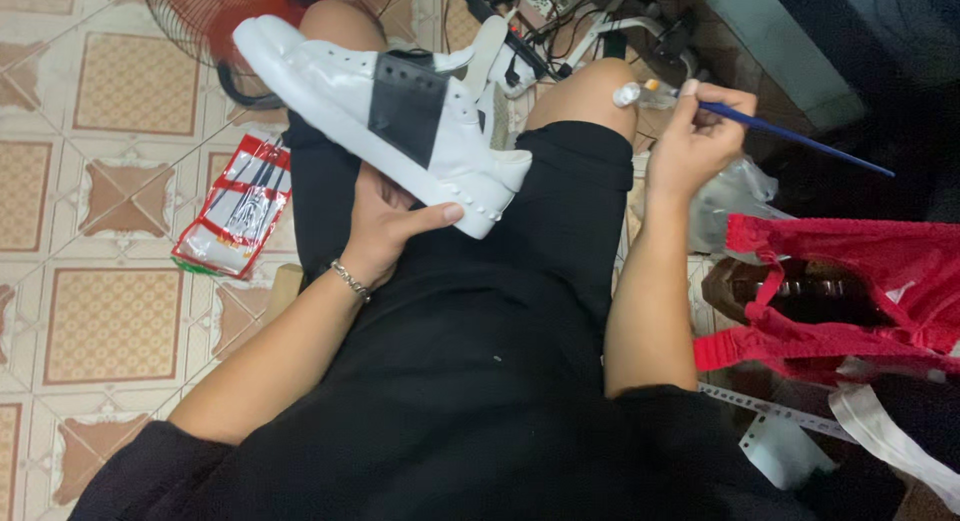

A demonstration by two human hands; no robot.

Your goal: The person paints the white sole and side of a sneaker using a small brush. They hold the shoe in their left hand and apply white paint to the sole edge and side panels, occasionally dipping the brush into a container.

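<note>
My left hand (pixel 392 226) grips a white sneaker (pixel 340 101) from underneath, thumb on the sole's edge near the heel. The sneaker has a black band across its side and lies tilted over my lap, toe toward the upper left. My right hand (pixel 690 131) is raised over my right knee and holds a thin paintbrush with a blue handle (pixel 790 133) whose tip meets a small clear bottle (pixel 640 94) that the same hand's fingers seem to pinch. I sit on the floor in black shorts (pixel 480 311).
A red and silver foil packet (pixel 235 211) lies on the tiled floor at my left. A fan (pixel 200 21) stands behind the sneaker. A red mesh bag (pixel 850 281) with a brown object inside sits at my right. Cables and a second white shoe (pixel 495 56) lie ahead.
</note>
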